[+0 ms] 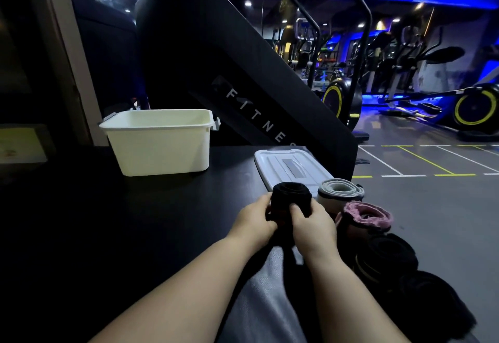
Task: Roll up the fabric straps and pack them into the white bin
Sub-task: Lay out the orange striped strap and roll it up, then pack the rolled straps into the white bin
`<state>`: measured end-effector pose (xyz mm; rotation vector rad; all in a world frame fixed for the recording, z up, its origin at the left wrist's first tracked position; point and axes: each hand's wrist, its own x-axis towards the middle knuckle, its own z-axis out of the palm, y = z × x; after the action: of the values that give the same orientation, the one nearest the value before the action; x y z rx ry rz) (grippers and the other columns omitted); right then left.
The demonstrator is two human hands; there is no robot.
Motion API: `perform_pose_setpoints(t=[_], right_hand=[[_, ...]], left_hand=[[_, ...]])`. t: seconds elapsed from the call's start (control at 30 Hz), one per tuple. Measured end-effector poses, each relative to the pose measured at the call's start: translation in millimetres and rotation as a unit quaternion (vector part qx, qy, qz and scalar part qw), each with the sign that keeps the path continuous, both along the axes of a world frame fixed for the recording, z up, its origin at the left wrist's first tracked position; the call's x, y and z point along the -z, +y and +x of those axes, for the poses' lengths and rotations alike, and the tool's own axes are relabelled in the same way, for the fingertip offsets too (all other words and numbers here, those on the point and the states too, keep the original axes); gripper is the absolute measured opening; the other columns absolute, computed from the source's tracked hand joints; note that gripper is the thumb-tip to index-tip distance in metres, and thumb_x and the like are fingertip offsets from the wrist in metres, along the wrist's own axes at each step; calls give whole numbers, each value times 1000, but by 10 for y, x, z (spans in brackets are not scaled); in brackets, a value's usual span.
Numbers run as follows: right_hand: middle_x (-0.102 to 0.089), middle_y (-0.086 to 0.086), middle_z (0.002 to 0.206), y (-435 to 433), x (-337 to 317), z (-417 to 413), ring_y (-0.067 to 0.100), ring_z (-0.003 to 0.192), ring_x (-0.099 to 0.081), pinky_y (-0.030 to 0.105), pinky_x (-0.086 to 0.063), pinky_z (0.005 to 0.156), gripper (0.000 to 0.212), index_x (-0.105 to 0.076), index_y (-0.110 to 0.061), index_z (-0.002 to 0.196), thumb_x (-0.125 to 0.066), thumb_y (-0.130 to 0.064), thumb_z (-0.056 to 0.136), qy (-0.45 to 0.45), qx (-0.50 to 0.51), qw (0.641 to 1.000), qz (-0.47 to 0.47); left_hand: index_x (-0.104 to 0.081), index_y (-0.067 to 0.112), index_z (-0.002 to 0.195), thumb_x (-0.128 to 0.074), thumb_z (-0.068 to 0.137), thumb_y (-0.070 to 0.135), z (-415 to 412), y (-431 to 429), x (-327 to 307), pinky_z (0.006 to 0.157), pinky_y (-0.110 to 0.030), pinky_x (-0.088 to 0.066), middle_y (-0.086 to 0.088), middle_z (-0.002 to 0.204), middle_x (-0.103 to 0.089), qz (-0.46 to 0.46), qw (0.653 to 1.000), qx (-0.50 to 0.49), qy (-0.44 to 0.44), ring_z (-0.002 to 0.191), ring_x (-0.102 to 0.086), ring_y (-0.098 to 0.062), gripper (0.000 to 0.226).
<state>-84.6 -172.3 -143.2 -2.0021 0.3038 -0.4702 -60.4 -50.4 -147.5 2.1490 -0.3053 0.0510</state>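
The lower part of the black strap roll (291,197) was hidden behind the fingers that gripped it, and its loose tail, which hung below the hands, could hardly be told from the dark worktop (135,221). The roll was held upright to the right of the white bin (159,151) and nearer the camera, well apart from it. The left hand (253,218) was curled round the roll's left side and the right hand (313,224) was clamped on its right side, thumb across the front. The inside floor of the bin could not be seen over its rim.

A grey lid (283,164) lay flat to the right of the bin, its near edge covered by the held roll. Further right of the bin, and ever nearer the camera, a row of rolled straps was seen: a grey roll (339,191), a pink roll (364,217) and two black rolls (386,259), the last of them blurred and cut off by the frame.

The worktop was black and matt. Behind the bin a black stair machine (216,59) was set, and beyond it a dim gym lit in blue, with a grey floor (432,194) marked by white and yellow lines.
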Motion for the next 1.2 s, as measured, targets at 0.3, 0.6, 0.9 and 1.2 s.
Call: perform_pose_setpoints(t=[0.3,0.6,0.9,1.2], right_hand=[[-68,8,111,81,1,-50,29,107,-60,25,-33,75,26,-63,-16,117,-57,-27,94,3,16,1000,-14],[-69,7,106,135,23,-200,28,103,-62,25,-35,75,25,-62,-20,113,-64,-27,89,7,22,1000,-19],[-68,13,112,191,49,-268,32,107,-61,27,-39,77,31,-63,-8,114,-61,-30,92,65,47,996,-32],[-66,7,121,464,-1,-534,27,114,-59,30,-42,90,37,-61,-13,122,-60,-36,93,103,44,993,-34]], left_hand=[[-55,24,132,-57,83,0,-3,22,52,69,5,-36,9,109,-63,-48,999,-12,-13,95,-59,-5,55],[-67,18,110,-69,87,16,-13,89,104,89,-24,-51,2,104,-71,-117,991,-62,14,95,-66,-12,23],[-68,21,101,-68,88,30,-144,193,85,86,-30,-53,6,93,-67,-76,992,-99,22,93,-65,-15,15],[-63,24,84,-70,87,34,-417,746,0,79,-38,-57,6,85,-65,-109,985,-133,17,82,-63,-19,12]])
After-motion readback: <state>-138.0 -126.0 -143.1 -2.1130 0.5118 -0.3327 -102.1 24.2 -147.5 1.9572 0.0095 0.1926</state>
